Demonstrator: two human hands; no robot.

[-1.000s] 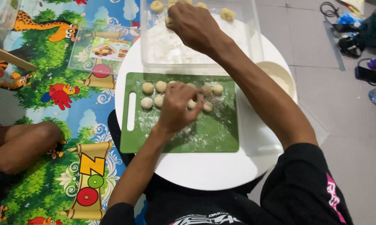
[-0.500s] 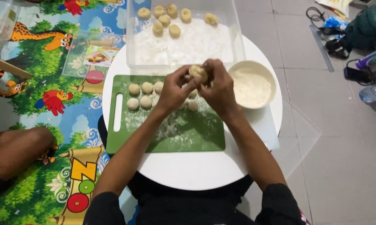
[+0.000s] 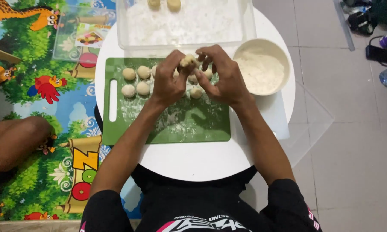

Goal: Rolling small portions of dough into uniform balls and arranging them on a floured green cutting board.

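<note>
Here, the left hand [image 3: 169,81] and right hand [image 3: 221,77] pinch one round dough ball [image 3: 188,61] together above the green cutting board's [image 3: 193,129] twelve o'clock edge; it shows no long axis.

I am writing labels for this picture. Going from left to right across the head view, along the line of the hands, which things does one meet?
Colourful play mat → green cutting board → dough balls on it → left hand → piece of dough held by both hands → right hand → white bowl of flour → tiled floor.
</note>
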